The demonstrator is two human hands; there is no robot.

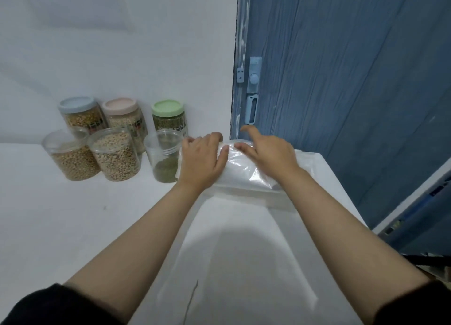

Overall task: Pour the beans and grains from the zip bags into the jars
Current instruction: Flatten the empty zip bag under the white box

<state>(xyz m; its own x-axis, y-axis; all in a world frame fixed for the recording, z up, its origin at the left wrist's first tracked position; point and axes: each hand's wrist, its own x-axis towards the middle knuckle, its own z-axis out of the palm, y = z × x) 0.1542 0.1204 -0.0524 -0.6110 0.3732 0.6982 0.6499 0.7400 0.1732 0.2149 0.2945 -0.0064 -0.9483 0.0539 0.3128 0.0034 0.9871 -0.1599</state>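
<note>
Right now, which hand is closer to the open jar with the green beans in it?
Left. The left hand lies right beside the open green-bean jar, while the right hand rests farther off on the zip bag.

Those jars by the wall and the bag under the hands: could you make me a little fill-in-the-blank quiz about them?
1. The number of jars with lids on is ___.
2. The open jar nearest the left hand holds a low layer of ___ grains.
3. Both hands, left and right hand, rest on a clear plastic ___.
4. The lidded jar nearest the blue door has a ___ lid.

Missing words: three; green; bag; green
</note>
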